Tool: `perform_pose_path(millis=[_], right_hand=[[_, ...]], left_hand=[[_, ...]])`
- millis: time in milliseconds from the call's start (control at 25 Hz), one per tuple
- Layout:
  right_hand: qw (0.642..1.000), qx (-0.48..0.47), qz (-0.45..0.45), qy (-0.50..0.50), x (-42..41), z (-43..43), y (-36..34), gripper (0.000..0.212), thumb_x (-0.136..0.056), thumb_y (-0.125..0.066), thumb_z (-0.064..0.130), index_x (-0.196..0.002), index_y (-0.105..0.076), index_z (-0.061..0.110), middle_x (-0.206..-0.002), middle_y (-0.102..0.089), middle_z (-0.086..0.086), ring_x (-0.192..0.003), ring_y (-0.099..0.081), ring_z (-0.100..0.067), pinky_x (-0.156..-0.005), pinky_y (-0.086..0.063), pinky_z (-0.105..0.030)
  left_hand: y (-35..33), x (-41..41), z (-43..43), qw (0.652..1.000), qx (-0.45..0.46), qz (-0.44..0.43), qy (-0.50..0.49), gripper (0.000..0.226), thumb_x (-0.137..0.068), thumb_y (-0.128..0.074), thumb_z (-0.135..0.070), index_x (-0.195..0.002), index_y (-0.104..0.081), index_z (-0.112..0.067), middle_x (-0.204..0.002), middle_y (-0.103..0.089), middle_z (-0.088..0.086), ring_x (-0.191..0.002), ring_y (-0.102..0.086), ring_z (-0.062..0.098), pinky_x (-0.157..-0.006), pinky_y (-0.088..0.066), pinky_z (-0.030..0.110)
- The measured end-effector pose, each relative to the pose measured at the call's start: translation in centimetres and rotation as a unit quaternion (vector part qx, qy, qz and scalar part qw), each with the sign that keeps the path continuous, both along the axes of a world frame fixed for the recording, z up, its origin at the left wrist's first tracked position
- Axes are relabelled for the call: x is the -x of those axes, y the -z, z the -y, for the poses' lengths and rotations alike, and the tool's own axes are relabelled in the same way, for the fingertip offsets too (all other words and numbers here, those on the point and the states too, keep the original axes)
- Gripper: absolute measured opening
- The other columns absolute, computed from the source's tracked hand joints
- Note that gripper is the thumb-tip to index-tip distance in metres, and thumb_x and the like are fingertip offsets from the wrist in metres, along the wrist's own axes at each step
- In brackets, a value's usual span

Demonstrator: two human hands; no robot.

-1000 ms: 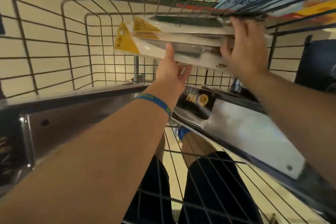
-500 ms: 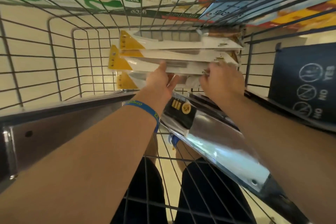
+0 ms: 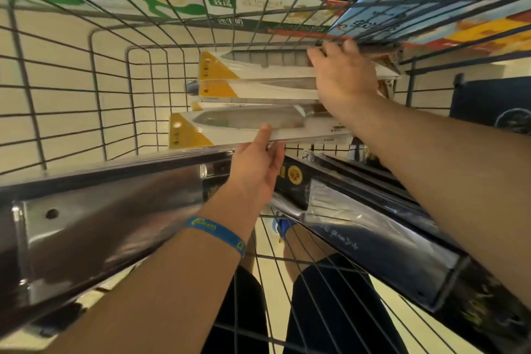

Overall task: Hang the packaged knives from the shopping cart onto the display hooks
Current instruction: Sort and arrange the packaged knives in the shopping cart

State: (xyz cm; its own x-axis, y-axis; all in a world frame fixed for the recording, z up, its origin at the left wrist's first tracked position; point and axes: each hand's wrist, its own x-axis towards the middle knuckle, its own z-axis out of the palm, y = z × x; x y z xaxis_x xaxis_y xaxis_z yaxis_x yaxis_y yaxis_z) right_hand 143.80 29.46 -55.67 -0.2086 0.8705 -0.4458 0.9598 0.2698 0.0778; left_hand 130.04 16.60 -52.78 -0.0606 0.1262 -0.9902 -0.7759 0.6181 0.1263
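- Since half a second ago I've peeled the bottom knife pack [image 3: 244, 126] away from the rest. My left hand [image 3: 255, 169] pinches it, thumb on top, fingers under.
- My right hand [image 3: 342, 77] has gone up onto the handle ends of the upper knife packs [image 3: 258, 75]. Real grip or not, can't tell.
- Everything's still inside the shopping cart [image 3: 138, 95], so no hanging yet.

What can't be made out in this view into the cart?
Head view:
Display hooks: outside the frame.
Handle ends of the upper knife packages: covered by the right hand.
Fingers of the left hand: partly under the lowest knife package.
Print on its yellow label: too small.
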Motion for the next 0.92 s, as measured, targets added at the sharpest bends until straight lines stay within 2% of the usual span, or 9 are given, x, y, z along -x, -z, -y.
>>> perform_pose_path(millis=[120,280,360,480,560,640,720,840,920], right_hand=[[0.999,-0.041,0.007,0.012,0.5,-0.4,-0.5,0.034,-0.095,-0.045,-0.001,-0.125,-0.058,0.004,-0.124,-0.065,-0.020,-0.122,-0.051,-0.039,-0.090,-0.044,-0.048],[0.996,-0.023,-0.069,0.043,0.8,0.3,-1.6,0.029,-0.088,-0.054,-0.003,-0.116,-0.053,0.004,-0.107,-0.068,-0.022,-0.102,-0.064,-0.041,-0.068,-0.043,-0.042],[0.996,-0.030,-0.085,0.027,0.4,0.5,-2.2,0.031,-0.087,-0.057,-0.003,-0.117,-0.054,0.005,-0.109,-0.067,-0.021,-0.105,-0.061,-0.040,-0.075,-0.048,-0.045],[0.994,-0.022,-0.098,0.042,0.0,0.3,-2.5,0.050,-0.081,-0.068,-0.005,-0.126,-0.052,0.009,-0.117,-0.064,-0.016,-0.112,-0.056,-0.036,-0.088,-0.051,-0.046],[0.997,-0.020,-0.064,0.024,0.1,0.5,-1.9,0.053,-0.082,-0.068,-0.001,-0.132,-0.054,0.011,-0.127,-0.059,-0.014,-0.120,-0.051,-0.035,-0.094,-0.048,-0.046],[0.999,-0.027,-0.012,-0.028,0.8,0.9,-1.7,0.042,-0.087,-0.063,0.005,-0.129,-0.062,0.010,-0.127,-0.056,-0.015,-0.123,-0.048,-0.036,-0.094,-0.044,-0.044],[0.996,-0.054,-0.007,-0.064,1.7,1.2,-2.4,0.032,-0.093,-0.055,0.010,-0.122,-0.068,0.009,-0.122,-0.057,-0.014,-0.120,-0.049,-0.035,-0.090,-0.043,-0.043],[0.990,-0.067,-0.125,0.014,3.5,2.8,-5.7,0.032,-0.099,-0.051,0.018,-0.128,-0.063,0.012,-0.117,-0.052,-0.006,-0.104,-0.044,-0.018,-0.074,-0.035,-0.035],[0.981,-0.079,-0.178,-0.022,4.6,5.1,-10.1,0.036,-0.098,-0.056,0.021,-0.132,-0.059,0.012,-0.117,-0.048,-0.007,-0.107,-0.045,-0.022,-0.071,-0.034,-0.034]], left_hand=[[-1.5,0.4,0.6,0.999,-0.028,-0.043,0.011,0.023,-0.093,-0.072,-0.018,-0.107,-0.055,-0.013,-0.110,-0.067,0.009,-0.088,-0.068,0.015,-0.069,-0.057,0.019],[-3.9,0.6,-0.2,0.989,-0.069,-0.116,0.069,0.019,-0.094,-0.070,-0.020,-0.100,-0.052,-0.015,-0.090,-0.064,0.003,-0.074,-0.065,0.010,-0.062,-0.054,0.019],[-5.2,1.0,-1.0,0.986,-0.070,-0.131,0.071,0.019,-0.094,-0.067,-0.020,-0.098,-0.049,-0.015,-0.082,-0.064,0.000,-0.066,-0.064,0.007,-0.058,-0.051,0.021],[-6.0,1.7,-2.0,0.983,-0.096,-0.132,0.089,0.015,-0.095,-0.062,-0.017,-0.087,-0.050,-0.014,-0.051,-0.062,-0.007,-0.049,-0.056,0.005,-0.054,-0.046,0.022],[-5.7,2.1,-2.2,0.980,-0.112,-0.131,0.098,0.012,-0.096,-0.061,-0.016,-0.090,-0.051,-0.013,-0.044,-0.061,-0.011,-0.044,-0.055,0.002,-0.052,-0.045,0.021],[-5.2,2.9,-1.8,0.982,-0.119,-0.116,0.086,0.010,-0.096,-0.061,-0.016,-0.102,-0.054,-0.012,-0.062,-0.071,-0.005,-0.050,-0.059,0.004,-0.051,-0.048,0.020],[-4.8,3.4,-1.2,0.985,-0.123,-0.097,0.067,0.026,-0.097,-0.060,-0.019,-0.121,-0.056,-0.009,-0.098,-0.072,0.007,-0.068,-0.065,0.010,-0.059,-0.055,0.022],[-5.5,3.7,0.0,0.984,-0.144,-0.087,0.049,0.037,-0.102,-0.054,-0.031,-0.134,-0.055,-0.013,-0.115,-0.069,0.008,-0.097,-0.069,0.019,-0.077,-0.062,0.039],[-8.4,4.0,0.0,0.983,-0.175,-0.045,0.015,0.041,-0.104,-0.047,-0.043,-0.133,-0.060,-0.016,-0.118,-0.071,0.009,-0.107,-0.068,0.024,-0.084,-0.060,0.047]])
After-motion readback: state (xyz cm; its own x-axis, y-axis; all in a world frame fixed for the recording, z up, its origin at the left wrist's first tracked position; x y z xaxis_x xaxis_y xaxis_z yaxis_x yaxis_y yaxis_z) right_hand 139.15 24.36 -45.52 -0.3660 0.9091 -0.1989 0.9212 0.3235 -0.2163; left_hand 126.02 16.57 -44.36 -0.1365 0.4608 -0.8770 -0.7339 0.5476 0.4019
